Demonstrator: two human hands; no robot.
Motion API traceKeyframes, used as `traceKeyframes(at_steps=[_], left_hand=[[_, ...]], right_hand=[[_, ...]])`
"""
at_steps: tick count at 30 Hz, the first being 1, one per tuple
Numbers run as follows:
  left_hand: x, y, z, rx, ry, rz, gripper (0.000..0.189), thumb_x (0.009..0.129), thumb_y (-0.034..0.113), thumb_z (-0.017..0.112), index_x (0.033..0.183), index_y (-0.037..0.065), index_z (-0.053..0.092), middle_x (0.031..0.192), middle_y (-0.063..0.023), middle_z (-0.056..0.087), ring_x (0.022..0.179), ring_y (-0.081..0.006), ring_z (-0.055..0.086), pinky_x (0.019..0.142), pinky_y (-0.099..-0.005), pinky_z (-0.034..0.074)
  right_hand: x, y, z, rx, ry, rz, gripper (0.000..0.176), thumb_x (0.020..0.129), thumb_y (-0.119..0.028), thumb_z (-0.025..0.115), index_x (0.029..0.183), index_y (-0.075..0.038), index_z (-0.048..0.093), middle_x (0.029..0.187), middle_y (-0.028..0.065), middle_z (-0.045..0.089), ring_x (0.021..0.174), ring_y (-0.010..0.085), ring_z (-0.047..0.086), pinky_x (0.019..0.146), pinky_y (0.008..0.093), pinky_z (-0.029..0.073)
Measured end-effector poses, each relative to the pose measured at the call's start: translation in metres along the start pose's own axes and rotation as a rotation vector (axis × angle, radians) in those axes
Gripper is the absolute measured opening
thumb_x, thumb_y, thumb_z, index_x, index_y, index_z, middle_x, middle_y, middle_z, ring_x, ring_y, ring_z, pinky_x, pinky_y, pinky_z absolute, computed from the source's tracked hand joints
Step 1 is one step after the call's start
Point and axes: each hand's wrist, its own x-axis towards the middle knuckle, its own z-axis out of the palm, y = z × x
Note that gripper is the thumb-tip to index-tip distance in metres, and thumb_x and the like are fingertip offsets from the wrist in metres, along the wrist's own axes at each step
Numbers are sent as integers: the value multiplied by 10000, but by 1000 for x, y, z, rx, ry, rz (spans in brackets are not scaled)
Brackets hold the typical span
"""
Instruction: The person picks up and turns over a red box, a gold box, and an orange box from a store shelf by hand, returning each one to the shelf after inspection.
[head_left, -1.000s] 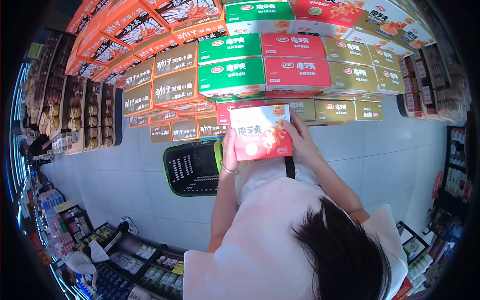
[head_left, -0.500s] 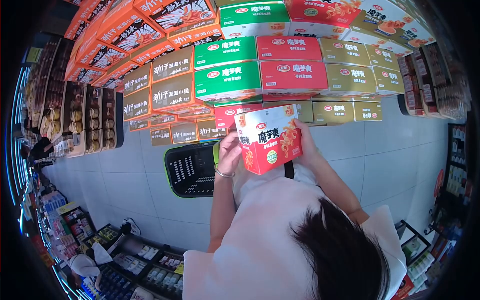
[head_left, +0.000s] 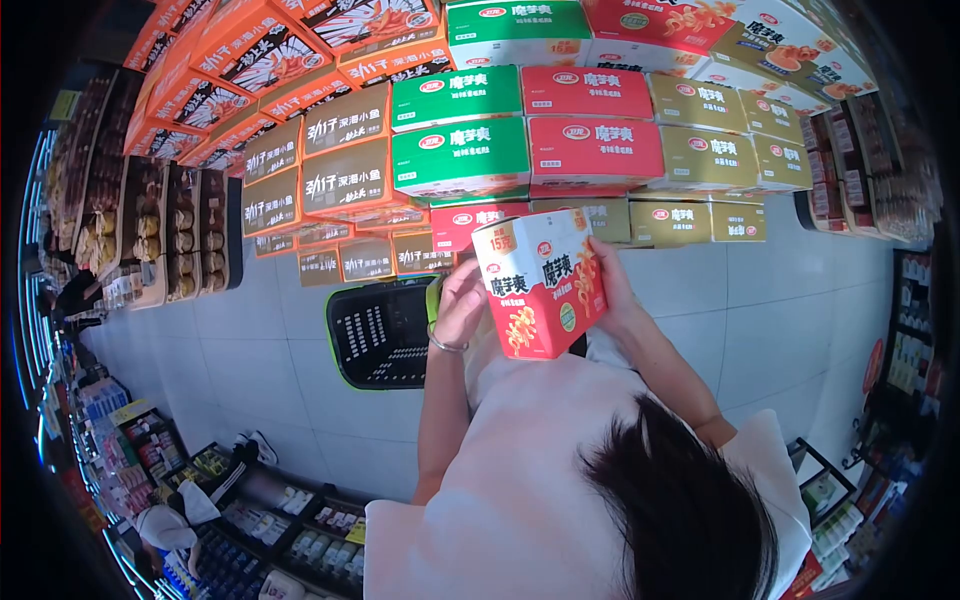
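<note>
A red and white snack box (head_left: 540, 290) is held upright before my chest, with two printed sides showing. My right hand (head_left: 615, 282) grips it along its right edge, some fingers hidden behind it. At its left edge is my left hand (head_left: 461, 302), fingers curled against the side, a bracelet on the wrist. A black basket (head_left: 375, 335) with a green rim hangs or stands beside my left forearm; I cannot tell which. Just beyond the box rise stacked red boxes (head_left: 594, 146), green boxes (head_left: 460, 157) and gold boxes (head_left: 708, 157).
Orange and brown boxes (head_left: 345, 180) are stacked at the left of the display. Shelves with jars (head_left: 185, 240) stand at far left, another shelf (head_left: 855, 165) at far right. Another person in a white cap (head_left: 165, 528) is at lower left.
The held box has turned, so its left side now shows more widely and its front is narrower. Both hands stay at its edges. The view has shifted slightly.
</note>
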Motion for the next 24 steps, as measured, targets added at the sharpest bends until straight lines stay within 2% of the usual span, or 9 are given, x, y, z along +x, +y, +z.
traceKeyframes(at_steps=[3,4,7,9,11,14,16,18,24], left_hand=[[0,-6,-3,-25,81,69,739,908,475,538,1390,-43,326,1369,-128,467,1269,-217,449,1054,-372,350],[-1,-7,-5,-26,83,69,739,908,475,538,1390,-43,326,1369,-128,467,1269,-217,449,1054,-372,350],[1,-13,-18,-134,170,125,718,951,530,409,1395,-26,314,1358,-114,462,1270,-202,436,1041,-373,361],[3,-5,-12,-133,125,128,690,958,517,402,1383,-23,331,1337,-110,475,1263,-202,440,1039,-373,362],[2,-3,-9,-133,80,132,662,966,503,395,1370,-19,347,1316,-107,489,1257,-202,444,1036,-373,363],[1,-6,-5,71,218,136,714,949,556,375,1394,0,324,1324,-142,491,1204,-263,509,996,-411,434],[-1,-3,-2,-12,380,-35,673,946,542,396,1354,8,370,1269,-136,530,1125,-245,570,933,-390,489],[1,2,5,-83,437,-23,602,948,509,409,1298,19,428,1197,-124,578,1041,-231,618,874,-377,527],[-1,12,0,-331,426,12,568,922,497,451,1258,40,474,1170,-112,609,1023,-234,630,872,-382,524]], right_hand=[[-7,-2,9,-35,4,8,528,931,-414,507,1302,-43,446,1220,127,590,1059,203,621,905,367,517],[-10,-3,14,-35,5,9,528,931,-414,507,1302,-43,446,1220,127,590,1059,203,621,905,367,517],[-12,-1,27,-294,32,-163,499,960,-363,478,1342,-57,381,1271,128,550,1079,196,609,910,338,513],[-9,2,26,-374,19,-267,599,969,-276,490,1468,-66,233,1332,122,473,1125,155,563,929,298,481],[-7,7,30,-395,48,-303,599,974,-261,478,1474,-57,220,1355,124,452,1169,153,523,964,289,443],[-4,9,31,-447,39,-388,596,978,-226,458,1480,-32,200,1412,131,395,1260,158,430,1035,281,353],[-6,9,33,-478,2,-438,595,978,-207,449,1480,-17,194,1447,135,358,1307,165,376,1071,282,301],[-15,7,45,-823,-30,-538,570,975,-150,420,1476,6,197,1488,131,303,1349,172,311,1102,290,229],[-34,12,66,-919,-213,-564,543,971,-80,389,1479,-10,210,1487,139,312,1331,167,340,1088,285,247]])
